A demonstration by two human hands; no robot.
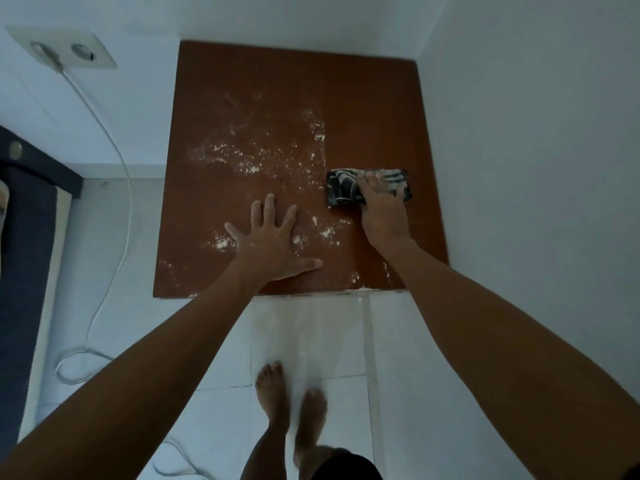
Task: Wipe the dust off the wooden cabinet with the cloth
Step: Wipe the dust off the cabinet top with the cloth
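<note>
The wooden cabinet's brown top (374,109) fills the middle of the view, pushed into a white corner. White dust (249,157) is scattered over its left and middle parts, and the strip on the right looks bare. A folded dark striped cloth (343,188) lies on the right side of the top. My right hand (382,206) presses flat on the cloth, fingers stretched over it. My left hand (273,242) rests flat on the dusty surface near the front edge, fingers spread wide.
White walls close in behind and to the right of the cabinet. A wall socket (65,50) at upper left feeds a white cable (121,188) that loops down to the tiled floor. A dark blue mattress edge (24,237) runs along the left. My bare feet (291,400) stand before the cabinet.
</note>
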